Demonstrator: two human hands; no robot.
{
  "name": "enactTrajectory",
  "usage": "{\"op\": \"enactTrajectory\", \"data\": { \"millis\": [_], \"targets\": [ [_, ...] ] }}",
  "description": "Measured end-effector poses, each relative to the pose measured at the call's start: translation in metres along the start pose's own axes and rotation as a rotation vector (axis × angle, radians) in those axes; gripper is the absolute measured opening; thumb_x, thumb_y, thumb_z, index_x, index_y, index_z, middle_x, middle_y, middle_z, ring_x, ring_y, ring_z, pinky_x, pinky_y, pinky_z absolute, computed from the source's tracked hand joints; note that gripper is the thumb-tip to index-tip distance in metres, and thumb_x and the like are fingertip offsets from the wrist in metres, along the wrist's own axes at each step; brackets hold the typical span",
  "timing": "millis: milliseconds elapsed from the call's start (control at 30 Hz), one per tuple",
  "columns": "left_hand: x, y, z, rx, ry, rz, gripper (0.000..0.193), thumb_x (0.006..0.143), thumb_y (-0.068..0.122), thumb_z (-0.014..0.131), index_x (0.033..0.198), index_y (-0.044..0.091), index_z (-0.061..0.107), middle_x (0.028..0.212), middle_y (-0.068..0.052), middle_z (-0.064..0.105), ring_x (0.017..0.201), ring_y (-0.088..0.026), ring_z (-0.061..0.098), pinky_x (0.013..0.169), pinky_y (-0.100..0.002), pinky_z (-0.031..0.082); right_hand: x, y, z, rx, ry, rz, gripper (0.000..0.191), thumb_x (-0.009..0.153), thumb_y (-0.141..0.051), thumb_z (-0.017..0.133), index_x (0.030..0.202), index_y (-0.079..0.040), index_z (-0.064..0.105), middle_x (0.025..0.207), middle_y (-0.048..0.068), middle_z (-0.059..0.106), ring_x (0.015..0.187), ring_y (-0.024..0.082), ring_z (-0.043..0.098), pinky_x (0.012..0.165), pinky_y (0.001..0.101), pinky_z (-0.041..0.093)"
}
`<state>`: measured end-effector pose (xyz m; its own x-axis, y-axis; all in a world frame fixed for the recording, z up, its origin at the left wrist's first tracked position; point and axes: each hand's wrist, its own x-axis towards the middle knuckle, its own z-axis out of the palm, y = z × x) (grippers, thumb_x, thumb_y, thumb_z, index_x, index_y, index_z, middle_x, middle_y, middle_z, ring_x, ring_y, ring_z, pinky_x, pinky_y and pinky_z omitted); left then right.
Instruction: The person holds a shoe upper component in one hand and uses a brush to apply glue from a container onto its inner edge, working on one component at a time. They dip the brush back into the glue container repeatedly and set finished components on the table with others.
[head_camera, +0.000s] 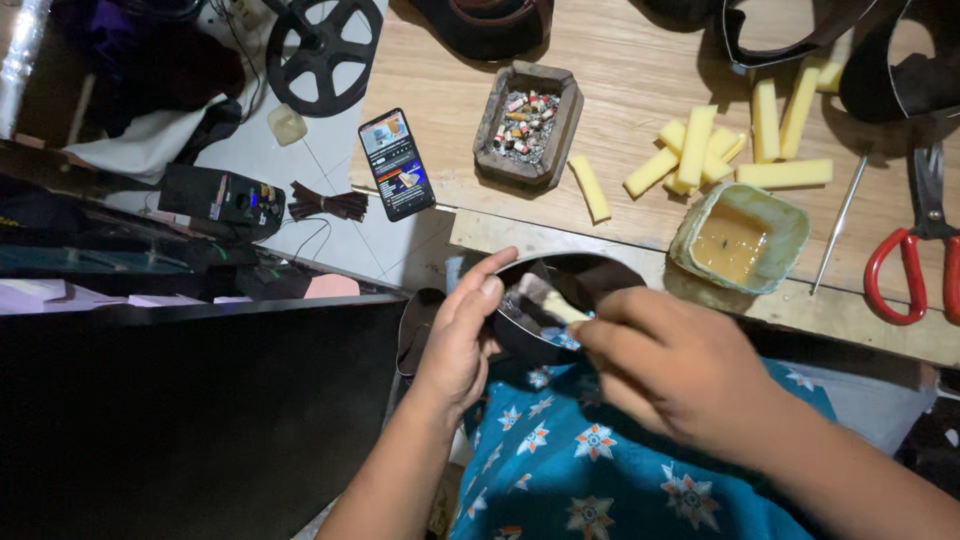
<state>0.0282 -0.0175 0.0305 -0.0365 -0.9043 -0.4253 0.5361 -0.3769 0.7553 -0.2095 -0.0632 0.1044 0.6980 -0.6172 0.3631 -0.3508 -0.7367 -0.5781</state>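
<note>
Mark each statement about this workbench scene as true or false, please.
1. The right hand holds a yellow foam stick against the dark curved piece. True.
2. The red-handled scissors lie beside the smartphone. False: they lie at the far right edge; the phone is on the left.
3. The square tub holds amber liquid. True.
4. The ashtray is empty. False: it is full of cigarette butts.
5. The left hand rests flat on the table. False: it grips the dark piece.

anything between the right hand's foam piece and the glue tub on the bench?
Nothing visible. The right hand pinches a yellow foam piece over the dark curved strap that the left hand steadies. The glue tub sits open just beyond on the wooden bench; the gap between them is bare.
</note>
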Motion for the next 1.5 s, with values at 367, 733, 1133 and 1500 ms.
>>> {"op": "enactTrajectory", "data": {
  "millis": [367,733,1133,1500],
  "targets": [
    [-0.001,0.01,-0.001,-0.004,0.066,-0.03,0.054,0.1,0.025,0.053,0.145,-0.005,0.054,0.114,-0.018,0.072,0.092,-0.021,0.072,0.078,-0.033,0.059,-0.021,0.009,-0.015,-0.258,-0.042,0.147,0.034,0.071,-0.022,0.079,0.099,-0.008,0.068,0.086,0.01,0.061,0.073,0.03,0.065,0.059,0.0427,0.052],
    [-0.002,0.007,0.018,0.005,-0.01,-0.034,0.054,0.099,0.016,0.057,0.149,-0.002,0.053,0.116,-0.014,0.07,0.096,-0.017,0.069,0.086,-0.032,0.059,0.007,0.006,0.002,0.056,-0.061,0.116,0.023,0.083,-0.018,0.073,0.103,-0.008,0.07,0.088,0.009,0.062,0.071,0.03,0.066,0.06,0.0407,0.052],
    [-0.006,0.035,-0.015,-0.116,0.034,0.084,0.059,0.094,0.024,0.057,0.146,-0.003,0.049,0.128,-0.017,0.068,0.114,-0.027,0.067,0.103,-0.043,0.052,-0.103,0.075,-0.042,0.532,0.517,0.581,0.011,0.102,-0.008,0.056,0.109,-0.005,0.063,0.097,0.011,0.066,0.087,0.02,0.065,0.083,0.0353,0.053],
    [0.012,0.053,0.003,-0.446,-0.011,0.274,0.051,0.107,0.039,0.053,0.138,-0.001,0.058,0.133,-0.019,0.066,0.118,-0.036,0.064,0.099,-0.053,0.048,-0.165,0.2,-0.007,0.566,0.87,0.988,0.021,0.104,-0.008,0.057,0.124,-0.005,0.063,0.104,0.007,0.066,0.089,0.019,0.063,0.082,0.0329,0.053]
  ]
}}
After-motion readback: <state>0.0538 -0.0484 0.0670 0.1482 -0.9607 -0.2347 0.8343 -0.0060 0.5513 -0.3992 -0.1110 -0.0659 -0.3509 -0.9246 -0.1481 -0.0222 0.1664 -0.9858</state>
